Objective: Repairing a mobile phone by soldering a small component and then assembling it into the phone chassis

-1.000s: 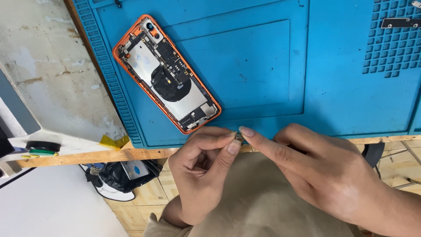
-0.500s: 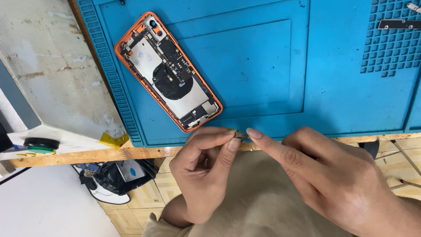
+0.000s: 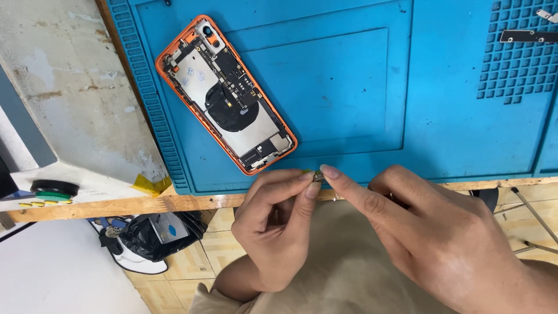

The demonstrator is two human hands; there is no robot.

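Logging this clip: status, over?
Left hand and right hand pinch small part together. Opened orange phone on blue mat, untouched. Nothing between.

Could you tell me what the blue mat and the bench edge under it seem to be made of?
The blue mat looks like matte silicone or soft rubber: moulded ridges on its border and a grid of little pockets, no shine. The bench edge seems to be bare wood, pale with visible grain. The small part pinched between both hands looks metallic, but it is too small to be sure.
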